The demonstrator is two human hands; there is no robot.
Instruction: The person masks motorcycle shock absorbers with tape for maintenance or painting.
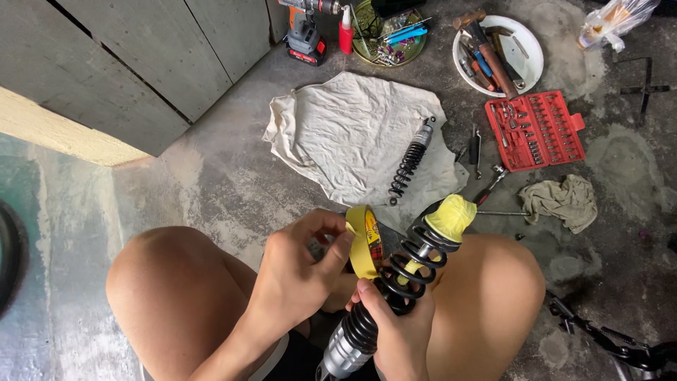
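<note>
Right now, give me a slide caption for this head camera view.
Left hand holds a yellow tape roll against a black coil-spring shock absorber gripped by the right hand.

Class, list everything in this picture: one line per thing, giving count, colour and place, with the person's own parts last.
Shock absorber: one, black spring, yellow-taped top, in right hand.
Tape roll: one, yellow, in left hand.
Second shock absorber: one, black, on cloth.
Cloth: one, cream, floor centre.
Socket set: one, red case, right.
White bowl: one, holding tools, top right.
Round tin: one, green, top centre.
Drill: one, red and black, top.
Rag: one, beige, right.
Left hand: one, pinching tape.
Right hand: one, gripping spring.
</note>
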